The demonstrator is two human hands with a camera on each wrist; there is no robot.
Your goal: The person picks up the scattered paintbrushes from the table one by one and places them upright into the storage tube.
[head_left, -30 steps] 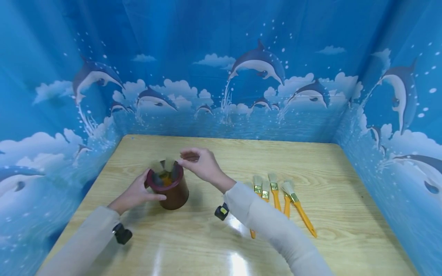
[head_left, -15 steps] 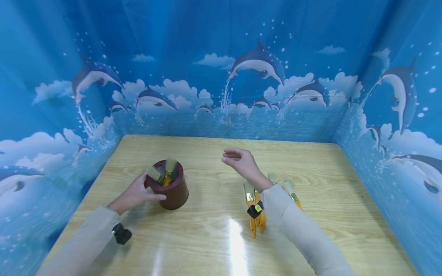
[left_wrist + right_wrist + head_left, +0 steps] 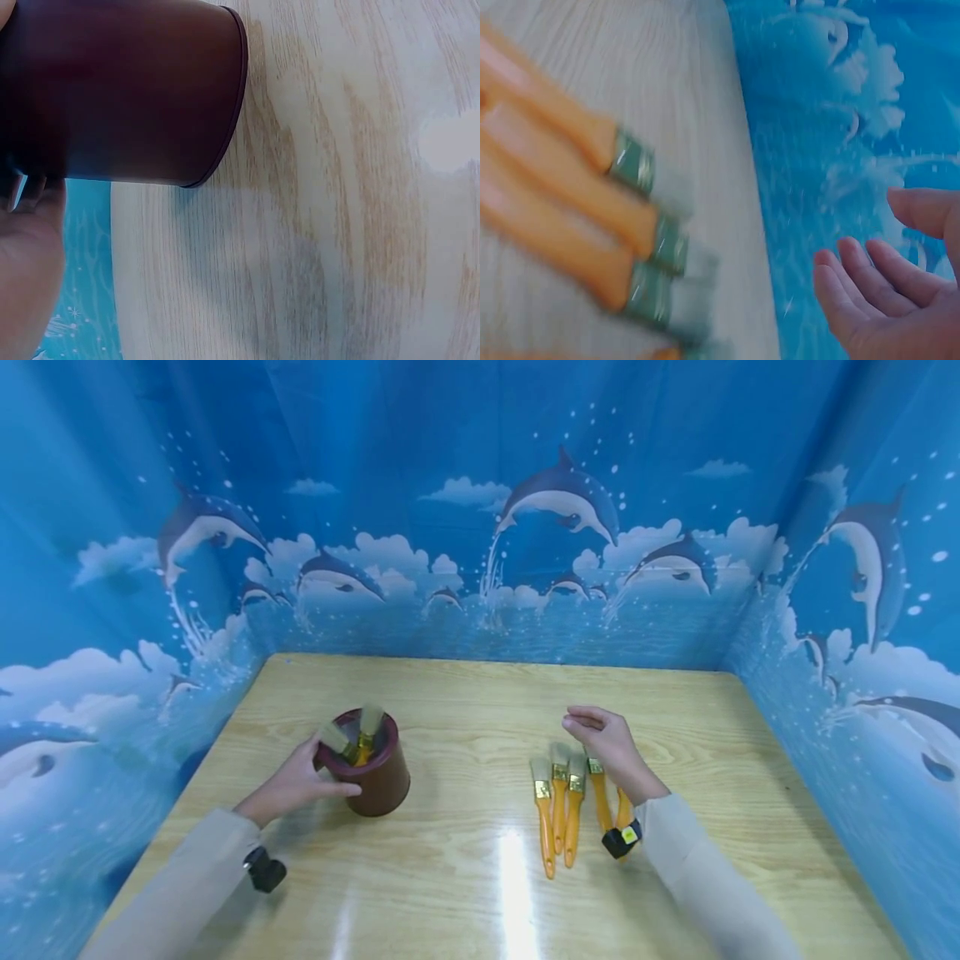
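On the table (image 3: 450, 693), the brown cup (image 3: 381, 783) was at left. My left hand (image 3: 298, 778) gripped its rim, thumb against the near side. My right hand (image 3: 612, 747) hung relaxed at right, thumb clear of fingers, over the loose brushes (image 3: 573, 818). Two brushes (image 3: 371, 720) leaned inside the cup.

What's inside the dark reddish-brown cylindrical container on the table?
Two pale-bristled, orange-handled paintbrushes with gold-coloured metal bands lean inside the container, bristles up. Its wall hides their lower handles and its floor, so anything lying there can't be seen.
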